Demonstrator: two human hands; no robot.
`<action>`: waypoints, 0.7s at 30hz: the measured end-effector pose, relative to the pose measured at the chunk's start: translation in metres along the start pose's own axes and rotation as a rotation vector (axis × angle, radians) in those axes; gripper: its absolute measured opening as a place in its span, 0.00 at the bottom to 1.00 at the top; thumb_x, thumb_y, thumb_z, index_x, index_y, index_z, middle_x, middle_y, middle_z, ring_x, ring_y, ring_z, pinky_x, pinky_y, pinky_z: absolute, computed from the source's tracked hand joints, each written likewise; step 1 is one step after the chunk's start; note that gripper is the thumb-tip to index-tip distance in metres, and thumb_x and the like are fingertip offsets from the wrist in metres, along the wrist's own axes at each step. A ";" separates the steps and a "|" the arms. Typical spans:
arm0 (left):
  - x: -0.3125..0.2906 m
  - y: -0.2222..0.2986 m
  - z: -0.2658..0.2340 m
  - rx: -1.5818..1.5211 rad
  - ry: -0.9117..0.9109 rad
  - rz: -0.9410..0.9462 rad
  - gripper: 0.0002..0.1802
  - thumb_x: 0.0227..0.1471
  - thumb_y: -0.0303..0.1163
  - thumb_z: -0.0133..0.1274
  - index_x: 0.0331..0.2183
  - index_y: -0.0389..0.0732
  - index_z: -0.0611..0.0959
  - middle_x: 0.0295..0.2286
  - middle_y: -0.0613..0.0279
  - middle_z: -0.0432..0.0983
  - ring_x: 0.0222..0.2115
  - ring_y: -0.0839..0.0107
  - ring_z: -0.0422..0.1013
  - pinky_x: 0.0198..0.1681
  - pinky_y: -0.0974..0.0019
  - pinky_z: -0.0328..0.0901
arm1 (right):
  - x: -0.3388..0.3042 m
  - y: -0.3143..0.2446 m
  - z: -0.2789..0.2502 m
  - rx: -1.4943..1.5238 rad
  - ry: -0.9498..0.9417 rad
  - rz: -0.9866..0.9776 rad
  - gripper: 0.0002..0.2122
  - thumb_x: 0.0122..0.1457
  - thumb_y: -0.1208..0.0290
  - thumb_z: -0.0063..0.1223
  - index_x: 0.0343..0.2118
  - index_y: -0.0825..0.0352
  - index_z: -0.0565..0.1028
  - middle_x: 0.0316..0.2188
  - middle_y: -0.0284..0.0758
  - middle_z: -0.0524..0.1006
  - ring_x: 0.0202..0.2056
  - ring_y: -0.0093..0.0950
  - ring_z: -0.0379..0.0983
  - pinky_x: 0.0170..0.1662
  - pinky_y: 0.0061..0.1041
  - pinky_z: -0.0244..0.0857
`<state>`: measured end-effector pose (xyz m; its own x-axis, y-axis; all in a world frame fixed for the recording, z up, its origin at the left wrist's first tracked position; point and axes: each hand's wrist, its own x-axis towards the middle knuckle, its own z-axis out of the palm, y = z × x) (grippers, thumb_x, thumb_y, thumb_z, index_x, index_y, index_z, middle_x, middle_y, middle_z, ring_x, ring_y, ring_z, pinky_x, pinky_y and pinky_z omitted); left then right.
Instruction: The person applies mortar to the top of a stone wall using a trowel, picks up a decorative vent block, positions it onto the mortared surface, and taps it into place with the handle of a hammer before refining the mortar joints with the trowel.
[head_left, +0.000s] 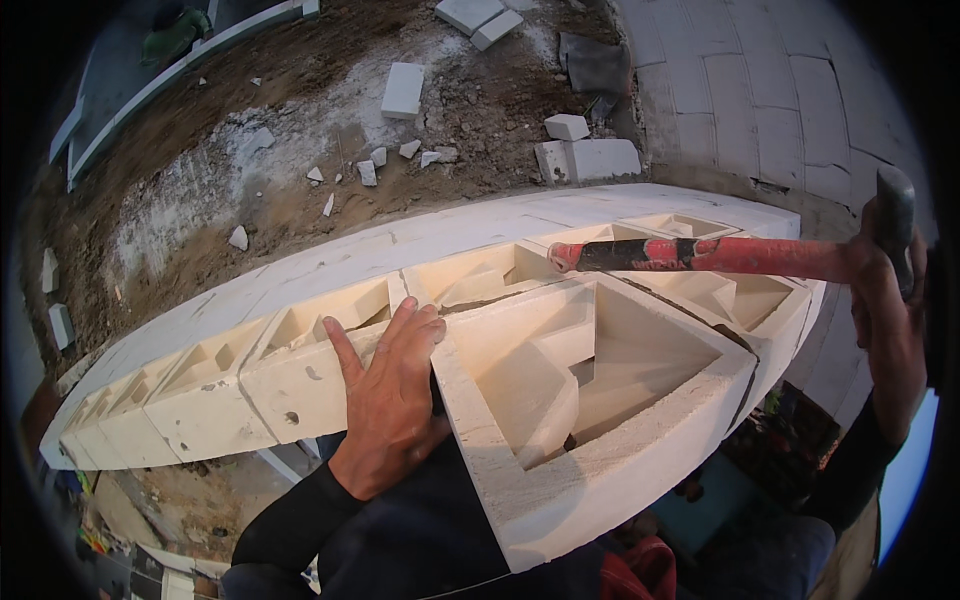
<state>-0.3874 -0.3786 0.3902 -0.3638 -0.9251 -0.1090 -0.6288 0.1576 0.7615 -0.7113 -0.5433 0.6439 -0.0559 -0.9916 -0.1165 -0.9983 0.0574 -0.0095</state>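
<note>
Head view looks down on a row of hollow white blocks (300, 375) laid end to end along the top of a wall, their square cavities open upward. Nearest the person, one large hollow block (600, 400) sits at an angle to the row, its outer corner jutting over the near edge. The left hand (390, 390) lies flat with fingers (415, 335) spread and straight on the face of the row, just beside the angled block's left wall, gripping nothing; a dark sleeve covers the forearm. At the right rim, the right hand (885, 290) is clenched around a hammer (720, 255), near its dark metal head (895, 225), which points upward. The red-and-black handle (640, 255) reaches leftward, its end hovering over the cavities behind the angled block; whether it touches them cannot be told. Beyond the wall lies brown dirt strewn with white block fragments (400, 90) and small chips. A paved white surface (760, 90) fills the upper right. No packages, labels or signs can be made out.
</note>
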 end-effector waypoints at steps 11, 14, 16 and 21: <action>-0.008 0.004 0.013 0.071 0.142 -0.080 0.55 0.35 0.28 0.72 0.64 0.46 0.62 0.67 0.44 0.45 0.69 0.29 0.36 0.59 0.12 0.23 | 0.005 0.003 -0.001 0.419 -0.099 0.016 0.14 0.62 0.58 0.55 0.40 0.64 0.72 0.15 0.28 0.69 0.12 0.13 0.59 0.16 0.16 0.51; -0.010 0.005 0.015 0.098 0.146 -0.112 0.54 0.36 0.30 0.72 0.65 0.50 0.64 0.64 0.45 0.47 0.68 0.27 0.35 0.60 0.12 0.24 | 0.007 -0.060 0.011 0.698 -0.171 -0.052 0.09 0.58 0.68 0.59 0.29 0.64 0.70 0.12 0.27 0.67 0.10 0.13 0.55 0.14 0.16 0.48; -0.014 0.006 0.014 0.101 0.142 -0.121 0.54 0.36 0.30 0.72 0.65 0.50 0.65 0.62 0.46 0.50 0.67 0.29 0.38 0.60 0.12 0.24 | 0.008 -0.084 0.015 0.762 -0.181 -0.073 0.09 0.57 0.71 0.60 0.25 0.64 0.69 0.12 0.26 0.66 0.10 0.13 0.54 0.13 0.16 0.47; -0.012 0.006 0.012 0.104 0.109 -0.120 0.55 0.35 0.30 0.72 0.65 0.50 0.65 0.60 0.48 0.52 0.67 0.30 0.39 0.60 0.13 0.23 | 0.004 -0.086 0.024 0.697 -0.086 -0.028 0.11 0.57 0.69 0.59 0.24 0.63 0.68 0.12 0.26 0.65 0.11 0.13 0.54 0.13 0.16 0.46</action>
<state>-0.3945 -0.3624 0.3884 -0.2090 -0.9704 -0.1211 -0.7332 0.0735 0.6761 -0.6252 -0.5491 0.6207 -0.0003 -0.9827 -0.1852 -0.7550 0.1217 -0.6443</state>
